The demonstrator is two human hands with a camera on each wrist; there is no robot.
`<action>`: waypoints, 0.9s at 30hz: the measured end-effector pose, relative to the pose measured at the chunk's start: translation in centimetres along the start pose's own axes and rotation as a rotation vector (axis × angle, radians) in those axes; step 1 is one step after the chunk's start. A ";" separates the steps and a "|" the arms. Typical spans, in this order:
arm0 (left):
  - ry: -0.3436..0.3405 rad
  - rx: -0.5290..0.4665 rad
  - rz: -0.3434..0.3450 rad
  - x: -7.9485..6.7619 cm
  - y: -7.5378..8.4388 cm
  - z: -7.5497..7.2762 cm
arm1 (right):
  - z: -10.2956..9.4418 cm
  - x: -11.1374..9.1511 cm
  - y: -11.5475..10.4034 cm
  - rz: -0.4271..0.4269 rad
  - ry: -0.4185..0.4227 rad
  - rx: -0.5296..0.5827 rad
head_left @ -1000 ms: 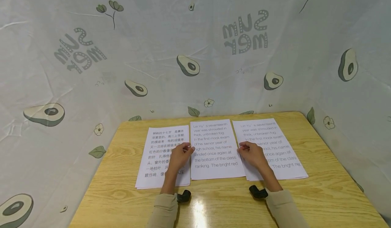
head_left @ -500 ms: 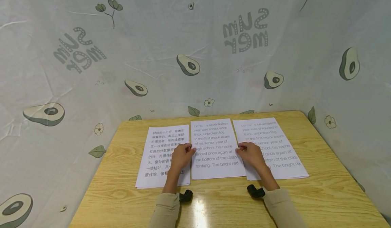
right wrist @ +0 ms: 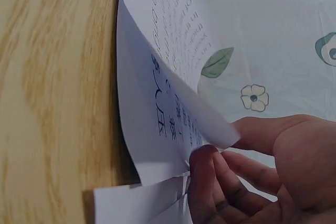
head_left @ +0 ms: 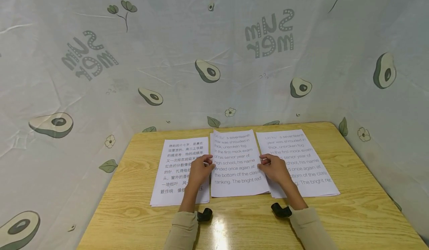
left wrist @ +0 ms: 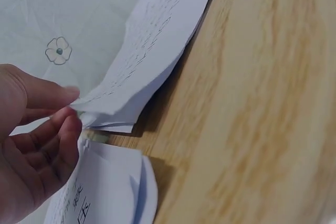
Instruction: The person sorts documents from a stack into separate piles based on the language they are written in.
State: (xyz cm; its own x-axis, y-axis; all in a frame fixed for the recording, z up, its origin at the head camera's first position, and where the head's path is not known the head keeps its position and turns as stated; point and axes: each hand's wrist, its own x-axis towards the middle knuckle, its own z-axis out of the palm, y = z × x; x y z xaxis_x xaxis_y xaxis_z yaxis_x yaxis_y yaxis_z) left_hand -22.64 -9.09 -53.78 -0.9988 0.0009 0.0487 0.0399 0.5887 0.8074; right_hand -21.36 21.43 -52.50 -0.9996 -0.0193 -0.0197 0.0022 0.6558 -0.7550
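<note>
A printed English sheet (head_left: 234, 157) tops the middle paper stack, its left side raised off the pages beneath. My left hand (head_left: 200, 170) pinches its left edge between thumb and fingertips. On the opposite edge, my right hand (head_left: 275, 168) pinches the same sheet. In the right wrist view the sheet curls up beside the thumb, uncovering a page with Chinese print (right wrist: 137, 98) below. The left wrist view shows the lifted paper (left wrist: 123, 85) bowing away from the left fingertips. Both forearms cross the neighbouring stacks.
A stack of Chinese-printed pages (head_left: 174, 160) lies on the left, partly covered by the left arm. On the right is another English-printed stack (head_left: 298, 149). All rest on a wooden table (head_left: 248, 224) before a patterned cloth backdrop (head_left: 174, 37).
The top middle sheet's left edge and upper-left corner have risen, baring a strip of the page under it. Both hands have shifted only slightly at its edges.
</note>
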 end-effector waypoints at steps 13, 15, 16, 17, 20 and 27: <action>0.056 -0.117 -0.032 0.1 0.1 -0.5 | -0.5 0.0 0.1 0.020 0.026 0.077; 0.058 -0.138 -0.031 0.1 0.2 -0.7 | -0.7 0.1 0.1 0.023 0.023 0.097; 0.059 -0.145 -0.030 0.1 0.2 -0.7 | -0.7 0.1 0.2 0.025 0.021 0.110; 0.058 -0.153 -0.031 0.1 0.3 -0.8 | -0.7 0.1 0.2 0.027 0.019 0.120; 0.054 -0.176 -0.047 0.0 0.4 -0.9 | -0.8 0.1 0.2 0.038 0.014 0.145; 0.057 -0.174 -0.051 0.0 0.4 -0.7 | -1.2 0.0 0.1 0.040 0.004 0.142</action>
State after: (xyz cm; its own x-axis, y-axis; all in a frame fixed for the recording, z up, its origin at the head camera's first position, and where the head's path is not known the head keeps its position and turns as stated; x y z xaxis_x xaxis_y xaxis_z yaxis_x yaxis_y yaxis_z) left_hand -22.64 -9.44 -53.02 -0.9966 -0.0743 0.0346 -0.0014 0.4381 0.8989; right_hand -21.43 22.43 -51.81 -0.9988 0.0080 -0.0490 0.0456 0.5423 -0.8390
